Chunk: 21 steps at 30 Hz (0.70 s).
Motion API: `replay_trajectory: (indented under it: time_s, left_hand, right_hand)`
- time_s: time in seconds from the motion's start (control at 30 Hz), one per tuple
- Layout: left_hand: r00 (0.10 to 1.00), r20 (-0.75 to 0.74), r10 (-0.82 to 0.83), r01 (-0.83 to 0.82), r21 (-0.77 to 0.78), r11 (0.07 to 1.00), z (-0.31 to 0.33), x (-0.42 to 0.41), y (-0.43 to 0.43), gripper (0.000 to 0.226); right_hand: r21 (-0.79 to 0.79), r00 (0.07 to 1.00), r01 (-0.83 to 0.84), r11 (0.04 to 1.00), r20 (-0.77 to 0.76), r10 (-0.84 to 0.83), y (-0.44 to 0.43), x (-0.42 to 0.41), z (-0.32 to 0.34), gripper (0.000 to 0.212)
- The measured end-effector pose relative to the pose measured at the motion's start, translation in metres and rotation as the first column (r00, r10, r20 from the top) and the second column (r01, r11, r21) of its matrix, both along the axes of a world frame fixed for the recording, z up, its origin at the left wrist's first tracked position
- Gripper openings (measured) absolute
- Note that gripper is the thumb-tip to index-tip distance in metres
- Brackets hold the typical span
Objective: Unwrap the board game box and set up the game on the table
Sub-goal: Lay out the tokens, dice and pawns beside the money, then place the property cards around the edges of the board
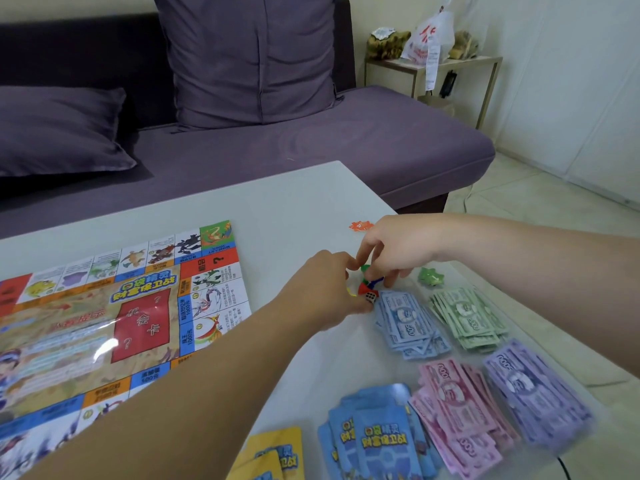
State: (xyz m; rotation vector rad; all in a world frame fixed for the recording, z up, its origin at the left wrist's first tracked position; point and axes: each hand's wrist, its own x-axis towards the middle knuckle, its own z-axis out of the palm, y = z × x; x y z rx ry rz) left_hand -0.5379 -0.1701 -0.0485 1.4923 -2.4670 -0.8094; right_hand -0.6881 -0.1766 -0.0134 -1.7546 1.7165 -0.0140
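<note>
The colourful game board (114, 317) lies unfolded on the left of the white table (284, 209). To its right, my left hand (325, 289) and my right hand (394, 247) meet over a small cluster of coloured plastic pieces (367, 283) and a white die (370, 297). Fingers of both hands curl down onto the cluster; which piece each one pinches is hidden. A green token (430, 277) lies just right of my right hand, an orange token (360, 225) behind it. Play money lies in stacks: blue (407, 323), green (467, 317), pink (457, 407), purple (533, 389).
Blue cards (377, 434) and yellow cards (273, 452) are fanned at the table's near edge. A purple sofa (311, 147) with cushions runs behind the table. A side table (433, 67) with bags stands at the back right. The floor lies beyond the table's right edge.
</note>
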Motion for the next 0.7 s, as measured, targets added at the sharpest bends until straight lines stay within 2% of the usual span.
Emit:
replay_trajectory:
  time_s: [0.1,0.3,0.43,0.57,0.7]
  left_hand:
    - [1.0,-0.001,0.016,-0.016,-0.016,1.0,-0.002,-0.003,-0.003,0.06]
    - [0.998,-0.016,0.061,-0.062,-0.036,0.997,-0.001,-0.01,-0.011,0.054]
    - [0.996,-0.056,0.076,-0.075,0.01,0.997,0.001,-0.008,-0.013,0.056]
    - [0.991,-0.103,0.087,-0.09,-0.028,0.996,0.011,0.01,-0.007,0.05]
    - [0.977,-0.174,0.125,-0.135,-0.048,0.99,0.034,0.047,0.016,0.032]
  right_hand:
    - [0.022,1.0,-0.025,0.999,-0.01,0.025,-0.001,-0.003,-0.001,0.031]
    - [-0.042,1.0,0.027,0.999,-0.013,-0.028,-0.006,-0.002,-0.003,0.032]
    - [-0.07,0.998,0.069,0.995,-0.007,-0.069,-0.005,-0.004,-0.003,0.032]
    - [-0.191,0.997,0.076,0.979,-0.018,-0.081,0.006,-0.002,0.009,0.033]
    - [-0.343,0.99,0.126,0.931,0.109,-0.093,0.034,0.018,0.029,0.029]
